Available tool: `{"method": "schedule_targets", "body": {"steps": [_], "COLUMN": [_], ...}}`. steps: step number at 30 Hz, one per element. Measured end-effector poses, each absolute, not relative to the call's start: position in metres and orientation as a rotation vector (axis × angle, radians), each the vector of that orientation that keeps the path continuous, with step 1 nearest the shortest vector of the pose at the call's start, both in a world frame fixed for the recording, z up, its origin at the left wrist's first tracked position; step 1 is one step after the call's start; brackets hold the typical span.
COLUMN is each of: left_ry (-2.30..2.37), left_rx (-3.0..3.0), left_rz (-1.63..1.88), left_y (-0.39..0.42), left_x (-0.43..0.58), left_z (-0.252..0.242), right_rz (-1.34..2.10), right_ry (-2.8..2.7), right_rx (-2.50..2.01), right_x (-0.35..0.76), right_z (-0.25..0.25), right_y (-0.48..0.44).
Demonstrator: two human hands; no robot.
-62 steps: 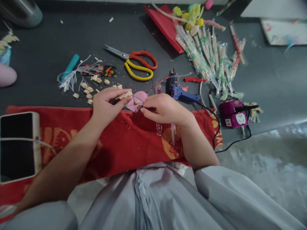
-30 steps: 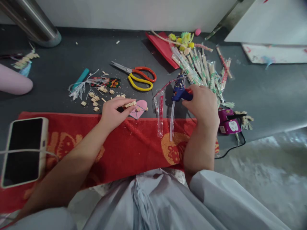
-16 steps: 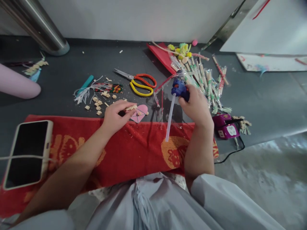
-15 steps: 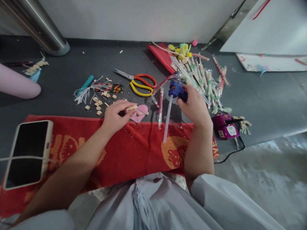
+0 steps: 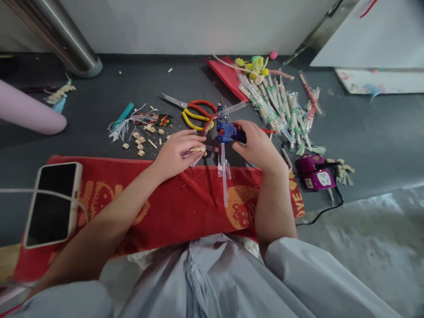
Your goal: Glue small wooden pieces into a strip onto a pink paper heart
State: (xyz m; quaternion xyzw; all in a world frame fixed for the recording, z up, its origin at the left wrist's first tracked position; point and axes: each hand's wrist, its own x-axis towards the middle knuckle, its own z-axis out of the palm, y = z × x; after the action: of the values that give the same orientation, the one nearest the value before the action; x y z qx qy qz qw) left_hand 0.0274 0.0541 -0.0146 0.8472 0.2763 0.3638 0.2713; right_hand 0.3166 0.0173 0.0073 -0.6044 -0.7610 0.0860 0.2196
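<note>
My left hand (image 5: 180, 154) is closed in a pinch on a small beige woven piece (image 5: 199, 150) at its fingertips. Beneath those fingers a pink heart (image 5: 196, 160) shows only in part. My right hand (image 5: 260, 143) grips the handle of a blue hot glue gun (image 5: 225, 131). Its nozzle points away from me, and a long translucent glue stick (image 5: 224, 181) sticks out of the back toward me. Behind the left hand lie scissors (image 5: 195, 115) with one red and one yellow handle. Beige bits (image 5: 139, 140) are scattered left of that hand.
A red towel (image 5: 185, 198) covers the table's near edge, with a phone (image 5: 53, 205) on its left. Wrapped sticks (image 5: 281, 104) pile up at the back right beside a red packet (image 5: 228, 77). A purple power block (image 5: 316, 173) with a black cord stands at right.
My right hand has brought the glue gun left, close to the left hand. My left hand has shifted right with the beige piece, covering more of the pink heart.
</note>
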Motion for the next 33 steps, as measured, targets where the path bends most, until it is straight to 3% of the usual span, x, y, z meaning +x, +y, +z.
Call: {"method": "schedule_targets", "body": {"steps": [4,10,15,19,26,33], "left_ry": [0.779,0.949,1.084,1.09,1.025,1.085], "left_rx": [2.283,2.238,2.191,2.122,2.234,2.217], "left_rz": [0.754,0.72,0.687,0.637,0.674,0.98], "left_y": [0.07,0.087,0.098,0.105,0.109,0.094], "left_x": [0.047,0.072,0.088,0.102,0.108,0.054], "left_z": [0.0,0.007,0.004,0.006,0.005,-0.011], "right_rz": [0.229,0.2,0.079,0.074,0.531,0.64], "right_ry": [-2.1,-1.999,-1.649,-1.318,-1.102,-1.406], "right_rx": [-1.603,-1.687,-1.974,-1.951,-1.706,-1.612], "right_x": [0.319,0.322,0.337,0.351,0.349,0.32], "right_z": [0.005,0.001,-0.002,0.001,0.011,0.018], "right_y": [0.018,0.02,0.024,0.03,0.034,0.028]}}
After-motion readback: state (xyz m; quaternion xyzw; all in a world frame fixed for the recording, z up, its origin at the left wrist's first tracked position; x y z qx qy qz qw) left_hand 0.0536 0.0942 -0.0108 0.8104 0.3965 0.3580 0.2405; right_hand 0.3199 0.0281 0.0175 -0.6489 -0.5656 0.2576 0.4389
